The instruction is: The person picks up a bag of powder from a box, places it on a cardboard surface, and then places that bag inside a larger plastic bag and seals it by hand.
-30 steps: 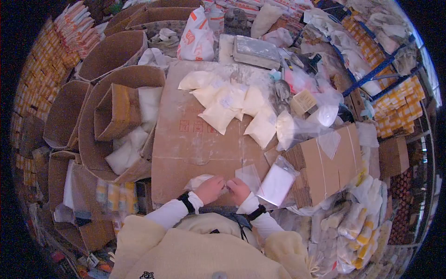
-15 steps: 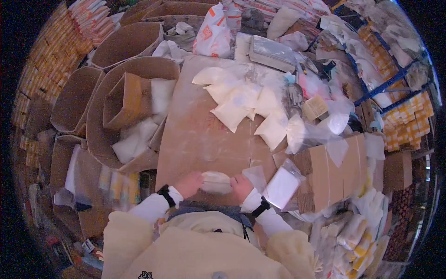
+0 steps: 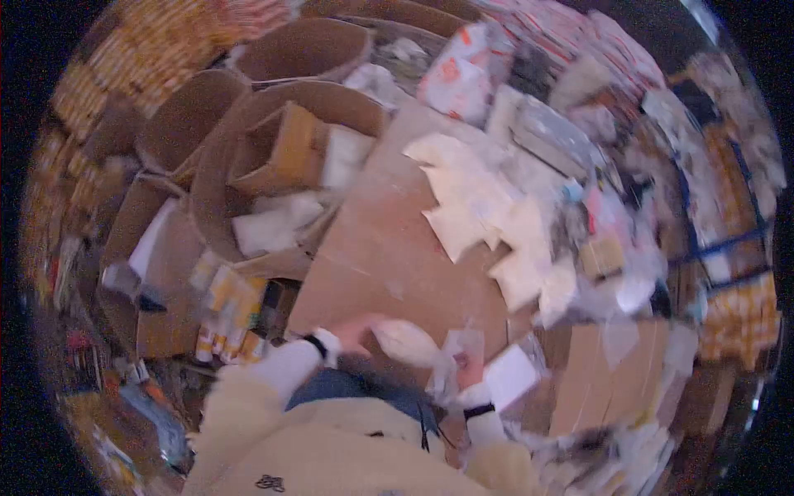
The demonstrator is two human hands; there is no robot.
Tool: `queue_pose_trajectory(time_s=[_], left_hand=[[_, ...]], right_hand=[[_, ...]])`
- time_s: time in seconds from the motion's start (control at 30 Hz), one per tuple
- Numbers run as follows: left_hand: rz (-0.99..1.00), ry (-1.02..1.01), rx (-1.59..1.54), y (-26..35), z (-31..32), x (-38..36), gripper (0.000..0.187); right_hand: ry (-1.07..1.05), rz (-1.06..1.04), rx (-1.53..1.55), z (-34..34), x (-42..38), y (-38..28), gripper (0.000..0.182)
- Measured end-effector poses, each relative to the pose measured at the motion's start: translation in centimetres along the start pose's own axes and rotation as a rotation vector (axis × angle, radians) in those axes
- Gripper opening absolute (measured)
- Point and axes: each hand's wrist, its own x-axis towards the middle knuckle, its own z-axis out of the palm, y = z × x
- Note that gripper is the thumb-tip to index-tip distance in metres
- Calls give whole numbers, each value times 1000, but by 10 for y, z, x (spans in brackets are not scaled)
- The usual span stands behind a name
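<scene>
A filled cream-coloured packet (image 3: 405, 343) is near the front edge of the cardboard work surface (image 3: 364, 273), with my left hand (image 3: 361, 332) closed on its left end. To its right, my right hand (image 3: 468, 369) is closed on a clear plastic bag (image 3: 451, 360), which partly covers the fingers. Both hands are blurred by motion. Beside my right hand is a stack of white sheets or bags (image 3: 510, 378). Several similar cream packets (image 3: 463, 202) lie overlapping farther back on the cardboard.
Open cardboard boxes (image 3: 203, 207) stand on the left, one holding white packets (image 3: 277, 221). A metal-topped device (image 3: 550, 140) is at the back right. A brown carton (image 3: 608, 372) stands at the right, below a blue rack (image 3: 724, 244).
The view has turned, shifting the surroundings. My right hand has left the packet's right end and moved onto the clear bag. My left hand stays with the packet, which now tilts.
</scene>
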Motion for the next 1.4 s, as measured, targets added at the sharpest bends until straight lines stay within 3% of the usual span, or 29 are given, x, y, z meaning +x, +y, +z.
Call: queue_pose_trajectory(time_s=[0.03,0.07,0.1,0.13,0.23,0.33,0.43,0.5,0.53,0.57,0.6,0.63,0.7,0.73,0.8,0.83,0.93,0.97,1.03,1.07,1.1,1.17,1.2,1.3,1.33,1.37,1.4], left_hand=[[103,-4,-269,48,-4,21,65],[113,108,-294,8,35,33,53],[147,91,-156,-19,56,46,42],[84,83,-131,39,17,43,39],[23,233,7,-7,48,40,43],[-381,319,-504,-34,51,33,52],[-316,470,-808,-5,21,16,59],[-475,516,-981,-18,17,-3,58],[-523,550,-1216,-11,2,-13,57],[-568,572,-1453,9,-14,-24,58],[-768,626,-1407,57,-56,-38,59],[-709,617,-1525,37,-58,-47,59],[-741,640,-1721,21,-77,-66,57],[-704,699,-1723,11,-84,-76,55],[-653,734,-1681,-21,-91,-95,50],[-652,626,-1834,-36,-96,-105,47],[-713,678,-1661,-64,-141,-137,45],[-699,669,-1636,-68,-166,-149,45],[-507,835,-1508,-70,-217,-178,51],[-466,911,-1415,-76,-244,-189,52],[-427,982,-1321,-85,-266,-201,54],[-541,979,-1547,-124,-301,-227,59],[-532,1056,-1549,-139,-316,-236,60],[-554,1251,-1316,-188,-346,-255,63],[-553,1296,-1184,-206,-349,-259,64],[-552,1338,-1055,-194,-371,-260,64],[-364,1262,-1308,-177,-391,-263,64]], right_hand=[[44,-240,-104,16,-5,12,41],[-19,-254,-22,28,-5,10,41],[-116,-193,94,39,-1,4,42],[-207,-83,214,50,5,-3,42],[-363,96,355,65,28,-23,43],[-445,135,349,69,63,-41,45],[-539,152,296,82,103,-67,46],[-603,180,237,99,127,-84,48],[-638,181,197,109,139,-94,48],[-634,54,121,119,149,-108,51],[-750,-132,74,100,151,-159,50],[-848,-322,47,81,154,-211,49],[-825,-212,333,96,139,-265,52],[-920,-77,506,117,136,-267,60],[-1013,-84,671,173,136,-242,63],[-1060,-90,749,200,141,-239,64],[-458,-636,137,246,137,-279,50],[-618,-370,393,258,140,-312,45],[-909,218,888,286,149,-377,36],[-1081,61,752,339,185,-365,66],[-1092,109,745,354,194,-392,66],[-1115,213,726,374,210,-465,65],[-1255,200,691,394,224,-481,67],[-1246,-19,603,463,242,-486,66],[-1264,99,602,476,244,-490,66],[-1264,44,594,491,253,-496,66],[-1261,-8,589,509,265,-500,65]])
